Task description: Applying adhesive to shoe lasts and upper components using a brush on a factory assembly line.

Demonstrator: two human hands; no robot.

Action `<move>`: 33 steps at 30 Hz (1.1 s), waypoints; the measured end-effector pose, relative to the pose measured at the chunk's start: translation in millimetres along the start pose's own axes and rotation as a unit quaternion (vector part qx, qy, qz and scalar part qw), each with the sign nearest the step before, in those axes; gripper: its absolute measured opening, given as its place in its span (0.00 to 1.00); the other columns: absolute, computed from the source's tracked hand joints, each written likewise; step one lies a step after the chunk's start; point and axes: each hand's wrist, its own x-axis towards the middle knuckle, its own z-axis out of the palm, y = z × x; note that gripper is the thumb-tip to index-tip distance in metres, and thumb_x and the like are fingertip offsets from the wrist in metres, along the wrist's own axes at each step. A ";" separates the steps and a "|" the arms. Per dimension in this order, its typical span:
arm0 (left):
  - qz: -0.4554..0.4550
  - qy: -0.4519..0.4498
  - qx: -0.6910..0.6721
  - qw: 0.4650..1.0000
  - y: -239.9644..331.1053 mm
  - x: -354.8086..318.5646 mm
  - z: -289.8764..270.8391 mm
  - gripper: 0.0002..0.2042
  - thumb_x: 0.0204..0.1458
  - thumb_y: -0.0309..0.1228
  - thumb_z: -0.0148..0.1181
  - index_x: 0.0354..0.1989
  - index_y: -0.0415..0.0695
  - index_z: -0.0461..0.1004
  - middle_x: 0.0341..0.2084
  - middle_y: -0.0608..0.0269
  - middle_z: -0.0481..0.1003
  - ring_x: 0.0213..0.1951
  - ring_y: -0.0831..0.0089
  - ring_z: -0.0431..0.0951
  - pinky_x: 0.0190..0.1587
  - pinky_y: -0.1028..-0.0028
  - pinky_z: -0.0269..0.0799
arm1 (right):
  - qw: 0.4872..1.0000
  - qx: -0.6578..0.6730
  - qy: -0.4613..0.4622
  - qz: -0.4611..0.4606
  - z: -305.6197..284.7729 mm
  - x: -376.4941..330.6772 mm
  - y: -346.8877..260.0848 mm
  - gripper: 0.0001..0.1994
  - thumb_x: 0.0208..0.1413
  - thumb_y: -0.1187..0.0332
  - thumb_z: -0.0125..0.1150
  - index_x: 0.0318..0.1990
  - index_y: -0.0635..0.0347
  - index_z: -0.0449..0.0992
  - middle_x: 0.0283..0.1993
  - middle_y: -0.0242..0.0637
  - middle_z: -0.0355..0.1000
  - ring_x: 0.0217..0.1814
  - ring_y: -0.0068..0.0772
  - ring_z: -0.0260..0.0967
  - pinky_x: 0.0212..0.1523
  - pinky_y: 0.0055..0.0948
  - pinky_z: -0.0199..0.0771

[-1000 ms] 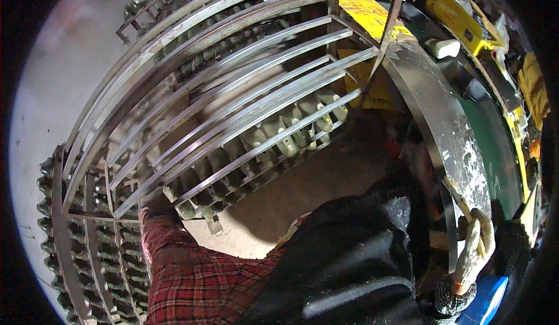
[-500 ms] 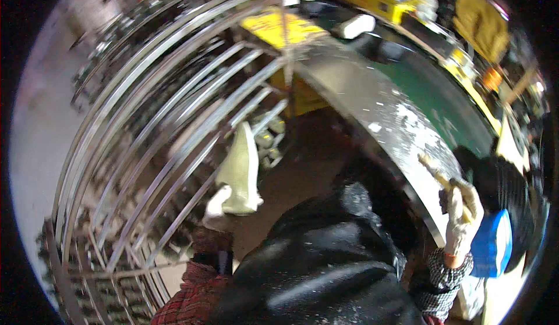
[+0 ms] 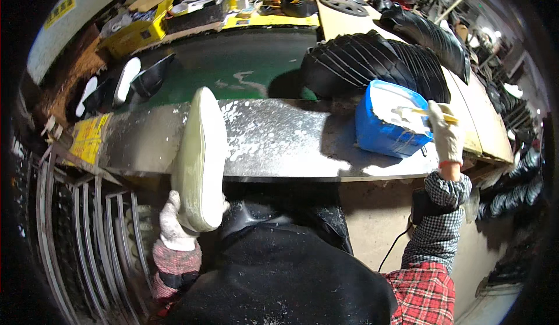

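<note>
My left hand (image 3: pixel 176 223), in a stained white glove, grips a pale green shoe last (image 3: pixel 202 162) by its lower end. The last stands nearly upright before the near edge of the metal bench (image 3: pixel 279 139), its sole face turned toward me. At the right, my gloved right hand (image 3: pixel 447 139) is closed around a brush (image 3: pixel 419 112). The brush head reaches over the open blue tub (image 3: pixel 372 130), which contains a white paste. White smears and spots cover the bench between the last and the tub.
Black pleated pieces (image 3: pixel 372 63) are heaped behind the tub. Two white-soled black shoe uppers (image 3: pixel 148 79) lie on the green surface (image 3: pixel 244 63) at the left. A metal rack (image 3: pixel 87 238) stands at my left. Yellow boxes (image 3: pixel 137 31) line the back.
My view has swung right from the rack to the bench. The shoe last has come from beside the rack to the bench edge. The brush has moved from above the bench to the tub.
</note>
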 end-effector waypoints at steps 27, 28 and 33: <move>-0.232 -0.079 -0.274 0.930 -27.2 -12.9 -127.8 0.40 0.49 0.69 0.38 0.56 0.45 0.66 0.35 0.41 0.75 0.30 0.43 0.77 0.29 0.46 0.74 | 0.817 0.288 -0.438 -0.241 190.8 -119.5 -183.6 0.14 0.55 0.62 0.57 0.42 0.64 0.75 0.36 0.47 0.74 0.32 0.38 0.74 0.29 0.29 0.74; -0.230 -0.078 -0.276 0.930 -27.9 -9.4 -129.1 0.40 0.49 0.69 0.38 0.57 0.45 0.65 0.37 0.41 0.75 0.31 0.42 0.77 0.31 0.45 0.74 | 0.806 0.297 -0.445 -0.253 199.2 -113.0 -190.6 0.13 0.55 0.64 0.57 0.41 0.65 0.75 0.34 0.44 0.74 0.33 0.33 0.73 0.31 0.26 0.73; -0.217 -0.114 -0.236 0.940 -15.3 -6.0 -118.9 0.38 0.52 0.67 0.37 0.60 0.46 0.63 0.42 0.42 0.74 0.37 0.43 0.78 0.33 0.43 0.75 | 0.831 0.360 -0.377 -0.196 229.8 -67.9 -262.2 0.09 0.59 0.67 0.57 0.36 0.67 0.75 0.25 0.33 0.72 0.25 0.17 0.68 0.26 0.18 0.69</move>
